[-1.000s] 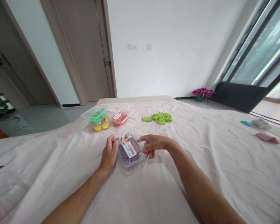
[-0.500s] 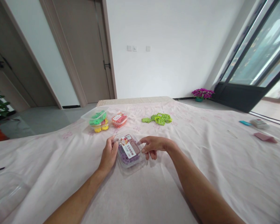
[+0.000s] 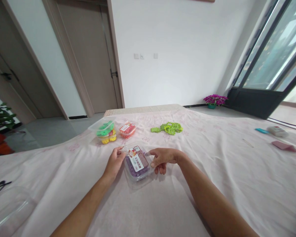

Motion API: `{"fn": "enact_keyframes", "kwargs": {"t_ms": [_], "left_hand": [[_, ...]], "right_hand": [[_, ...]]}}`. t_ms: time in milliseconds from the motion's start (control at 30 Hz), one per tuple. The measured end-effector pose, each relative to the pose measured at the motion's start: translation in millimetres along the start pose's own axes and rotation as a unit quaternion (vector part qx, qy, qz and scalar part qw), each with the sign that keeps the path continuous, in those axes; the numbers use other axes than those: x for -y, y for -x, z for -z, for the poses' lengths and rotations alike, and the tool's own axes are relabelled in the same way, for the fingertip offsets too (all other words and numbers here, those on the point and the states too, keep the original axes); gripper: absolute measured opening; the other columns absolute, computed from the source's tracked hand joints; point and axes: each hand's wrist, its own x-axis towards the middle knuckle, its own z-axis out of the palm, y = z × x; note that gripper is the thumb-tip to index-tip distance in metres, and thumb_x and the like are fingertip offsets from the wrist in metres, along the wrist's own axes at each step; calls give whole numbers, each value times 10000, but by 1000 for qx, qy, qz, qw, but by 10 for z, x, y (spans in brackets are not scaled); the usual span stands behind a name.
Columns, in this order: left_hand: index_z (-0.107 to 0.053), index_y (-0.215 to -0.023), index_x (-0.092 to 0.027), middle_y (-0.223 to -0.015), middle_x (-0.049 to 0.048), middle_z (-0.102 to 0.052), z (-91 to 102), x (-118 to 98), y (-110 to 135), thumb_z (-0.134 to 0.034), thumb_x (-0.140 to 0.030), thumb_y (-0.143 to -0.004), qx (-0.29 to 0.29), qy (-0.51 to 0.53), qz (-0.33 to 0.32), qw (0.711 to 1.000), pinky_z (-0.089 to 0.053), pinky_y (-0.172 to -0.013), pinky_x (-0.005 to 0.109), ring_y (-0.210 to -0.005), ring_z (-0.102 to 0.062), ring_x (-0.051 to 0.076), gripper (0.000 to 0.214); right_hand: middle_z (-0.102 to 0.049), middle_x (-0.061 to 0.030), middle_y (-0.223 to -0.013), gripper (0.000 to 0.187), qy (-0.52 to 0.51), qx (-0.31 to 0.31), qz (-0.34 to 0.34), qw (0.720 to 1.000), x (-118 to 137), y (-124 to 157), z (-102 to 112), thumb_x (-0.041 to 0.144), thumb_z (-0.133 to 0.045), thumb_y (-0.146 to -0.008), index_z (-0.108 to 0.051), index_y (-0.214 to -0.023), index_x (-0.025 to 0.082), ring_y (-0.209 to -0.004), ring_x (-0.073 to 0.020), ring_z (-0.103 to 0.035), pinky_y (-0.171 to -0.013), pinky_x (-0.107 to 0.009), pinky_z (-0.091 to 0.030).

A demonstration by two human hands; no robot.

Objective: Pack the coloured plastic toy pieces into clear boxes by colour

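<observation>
A clear plastic box (image 3: 137, 162) with purple pieces inside and a printed label on its lid sits in front of me, low over the pink-white cloth. Fingers of my left hand (image 3: 114, 162) are closed on its upper left edge, thumb on top. At the right edge, my right hand (image 3: 162, 158) pinches the rim between thumb and bent index finger, the other fingers curled beneath. Beyond it stand a lidded box of red-orange pieces (image 3: 127, 129) and a clear box of yellow pieces (image 3: 109, 138), with green pieces (image 3: 105, 128) in a clear tub on top.
Loose lime-green notched pieces (image 3: 171, 127) lie farther back on the cloth (image 3: 212, 177). A clear container (image 3: 12, 210) and dark-framed glasses (image 3: 0, 187) are at the near left. On the far right are a blue item (image 3: 261, 130), a whitish packet (image 3: 277, 131) and a folded pink cloth (image 3: 284, 146).
My right thumb and index finger have closed in on the box's right rim. My left hand keeps its hold. The whole view has shifted slightly.
</observation>
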Motion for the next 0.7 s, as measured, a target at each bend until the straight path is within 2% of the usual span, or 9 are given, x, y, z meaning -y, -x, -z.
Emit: {"fn": "enact_keyframes", "kwargs": {"t_ms": [100,167,233,333,467,700], "left_hand": [[-579,-1160,-181,-808,1,-628,32,-87,-87,-652,-384,-712,21,-6,29,999,-420,-568,231,-653,-597,138,497],[-628,-1016,-168,-732,-11,-613,37,-113,-164,-661,-426,-706,24,1,28,999,-379,-528,215,-600,-565,124,405],[-629,-860,-160,-644,-31,-570,30,-107,-227,-655,-492,-707,19,12,24,999,-347,-502,206,-545,-520,106,367],[-594,-743,-161,-554,-56,-509,12,-62,-267,-673,-562,-676,19,33,32,999,-315,-471,205,-474,-460,85,414],[-577,-693,-158,-541,-39,-543,6,-6,-263,-704,-609,-621,31,62,61,996,-338,-465,214,-468,-497,97,474],[-604,-754,-154,-552,-41,-577,12,-5,-288,-761,-540,-562,18,107,113,988,-367,-469,211,-468,-531,97,459]], "right_hand": [[-722,-25,-715,774,0,-4,-8,1000,16,-1,-14,448,-815,-648,-440,-1262,163,-503,-133,-657,-510,-227,-553],[-720,-21,-706,783,0,-6,-15,1000,32,4,-22,430,-816,-647,-437,-1276,159,-500,-132,-656,-507,-221,-549],[-721,-18,-702,810,-2,-7,-17,1000,43,7,-27,414,-821,-643,-424,-1301,159,-502,-133,-657,-511,-225,-552],[-721,-22,-704,816,-5,-8,-9,1000,43,1,-31,405,-822,-643,-430,-1309,146,-503,-135,-654,-513,-239,-559],[-720,-20,-708,764,-7,-9,-2,1000,32,-11,-38,402,-827,-626,-474,-1252,143,-519,-134,-659,-525,-239,-563],[-710,-13,-686,725,8,-22,-2,1000,74,4,-89,407,-816,-618,-493,-1212,143,-488,-123,-637,-497,-224,-542]]}}
